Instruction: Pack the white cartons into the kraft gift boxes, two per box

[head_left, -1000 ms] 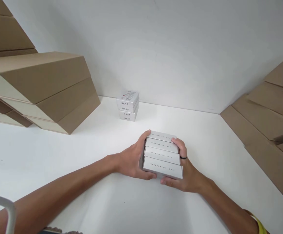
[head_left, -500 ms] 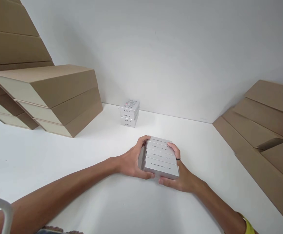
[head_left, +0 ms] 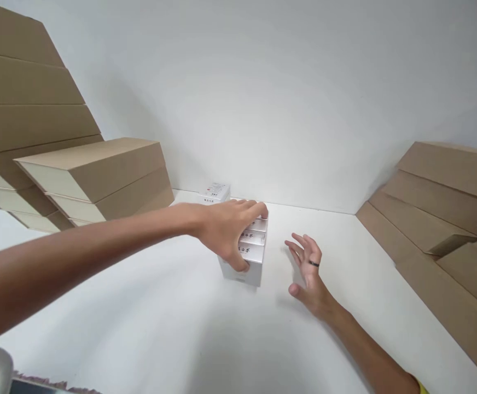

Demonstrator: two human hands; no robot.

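Near the middle of the white table, my left hand (head_left: 230, 230) grips a row of several small white boxes (head_left: 252, 251) from above, thumb on the near side and fingers over the far side. The palm covers part of the row, and dark characters show on the box faces. Right of the boxes, my right hand (head_left: 309, 273) is apart from them, fingers spread, with a dark ring and nothing held. Behind my left hand stands a stack of similar boxes (head_left: 217, 190), its lower part hidden by the hand and forearm.
Brown cartons with pale ends (head_left: 115, 164) are stacked at the left, with a taller pile (head_left: 25, 82) beyond. More brown cartons (head_left: 439, 202) lean along the right side. A white wall (head_left: 279, 109) rises behind the table (head_left: 173, 328). A pale curved bar (head_left: 3, 361) shows at bottom left.
My right hand has let go of the boxes and opened to the right. The row has turned and shifted left, and my left hand now holds it from above. The view has shifted slightly.
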